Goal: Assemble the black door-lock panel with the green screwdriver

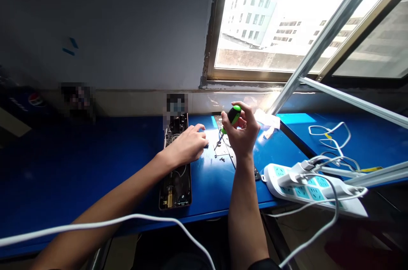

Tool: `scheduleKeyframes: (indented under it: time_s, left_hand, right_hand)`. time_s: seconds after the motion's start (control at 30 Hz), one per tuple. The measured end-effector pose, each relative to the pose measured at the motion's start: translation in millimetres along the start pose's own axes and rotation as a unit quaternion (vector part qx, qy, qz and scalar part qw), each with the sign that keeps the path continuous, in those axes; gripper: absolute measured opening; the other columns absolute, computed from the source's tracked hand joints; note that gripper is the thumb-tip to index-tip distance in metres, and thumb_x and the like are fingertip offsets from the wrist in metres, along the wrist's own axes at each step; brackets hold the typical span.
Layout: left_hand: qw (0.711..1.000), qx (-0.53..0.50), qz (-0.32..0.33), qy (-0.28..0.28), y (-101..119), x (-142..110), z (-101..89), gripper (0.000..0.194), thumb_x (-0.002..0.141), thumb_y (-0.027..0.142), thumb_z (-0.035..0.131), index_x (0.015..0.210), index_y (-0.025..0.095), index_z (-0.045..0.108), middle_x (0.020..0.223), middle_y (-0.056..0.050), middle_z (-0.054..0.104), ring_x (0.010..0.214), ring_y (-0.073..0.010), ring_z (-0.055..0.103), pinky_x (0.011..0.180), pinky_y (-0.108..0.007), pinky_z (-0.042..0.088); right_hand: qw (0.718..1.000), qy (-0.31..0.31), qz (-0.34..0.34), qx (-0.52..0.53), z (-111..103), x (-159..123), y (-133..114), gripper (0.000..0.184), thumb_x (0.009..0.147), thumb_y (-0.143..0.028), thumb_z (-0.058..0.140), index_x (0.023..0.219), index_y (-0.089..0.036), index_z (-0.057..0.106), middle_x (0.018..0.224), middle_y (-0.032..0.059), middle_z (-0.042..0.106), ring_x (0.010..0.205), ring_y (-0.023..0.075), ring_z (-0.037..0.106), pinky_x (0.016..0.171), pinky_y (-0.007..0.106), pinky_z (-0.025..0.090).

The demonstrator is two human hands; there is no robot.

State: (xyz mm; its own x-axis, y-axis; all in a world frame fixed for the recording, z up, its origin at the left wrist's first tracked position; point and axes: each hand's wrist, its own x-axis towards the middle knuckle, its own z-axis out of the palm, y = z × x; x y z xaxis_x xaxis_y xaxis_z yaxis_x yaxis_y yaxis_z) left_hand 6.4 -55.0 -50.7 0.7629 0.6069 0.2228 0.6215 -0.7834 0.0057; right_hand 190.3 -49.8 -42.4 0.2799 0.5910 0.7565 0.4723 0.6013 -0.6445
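My right hand [245,132] is closed around the green and black handle of a screwdriver [235,113]. Its thin shaft slants down and left, with the tip close to the work surface beside several small dark screws [222,159]. My left hand [190,142] reaches across a long, dark, opened housing [176,178], its fingers curled just right of it. A small dark piece shows at those fingertips; I cannot make out what it is. Inside the housing are wires and a brass-coloured cylinder [170,198] at the near end.
A white power strip [299,191] with plugs and cables lies at the right on the blue table [79,164]. A white cable [134,216] crosses in front of my left arm. Metal bars [350,100] stand by the window. Crumpled paper [270,122] lies behind my right hand.
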Motion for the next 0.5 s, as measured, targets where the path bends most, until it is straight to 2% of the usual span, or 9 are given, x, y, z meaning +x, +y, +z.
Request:
scheduleKeyframes:
  time_s: [0.2, 0.5]
  left_hand:
    - [0.998, 0.011, 0.052, -0.042, 12.4, 15.6, 20.5, 0.022, 0.084, 0.003, 0.063, 0.086, 0.016, 0.081, 0.092, -0.013, 0.076, 0.127, -0.0371, 0.057, 0.095, -0.046, 0.052]
    - [0.995, 0.036, 0.088, -0.025, 12.9, 20.5, 31.0, 0.02, 0.086, 0.008, 0.064, 0.086, 0.02, 0.08, 0.086, -0.01, 0.073, 0.111, -0.0325, 0.06, 0.084, -0.041, 0.049]
  right_hand:
    - [0.999, -0.035, 0.008, -0.002, -3.6, 0.0, 7.4, 0.025, 0.086, -0.031, 0.071, 0.11, -0.025, 0.067, 0.076, -0.0049, 0.06, 0.058, 0.0095, 0.056, 0.055, 0.024, 0.052]
    - [0.997, -0.076, 0.026, 0.007, -3.9, -0.8, 10.9, 0.026, 0.086, -0.032, 0.072, 0.11, -0.026, 0.067, 0.078, -0.0053, 0.06, 0.057, 0.0085, 0.056, 0.052, 0.023, 0.048]
